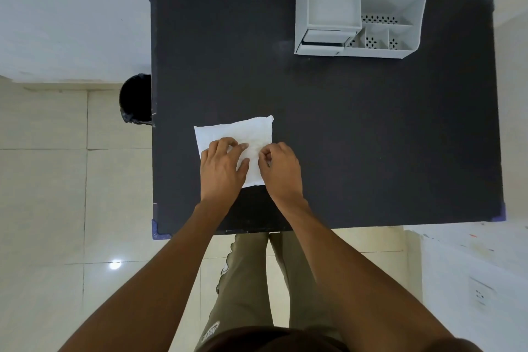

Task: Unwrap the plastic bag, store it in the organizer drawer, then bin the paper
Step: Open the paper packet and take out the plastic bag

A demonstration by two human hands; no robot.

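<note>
A white paper wrap lies flat on the black table, near its front left. My left hand rests palm down on the paper's left part with fingers spread. My right hand sits at the paper's right edge, fingertips curled and pinching the paper. The plastic bag is hidden, not visible. A white desk organizer stands at the table's far edge, its small drawer at the lower left, slightly open.
A black bin with a dark liner stands on the tiled floor against the table's left side. White walls lie behind and to the right. My legs show below the table's front edge.
</note>
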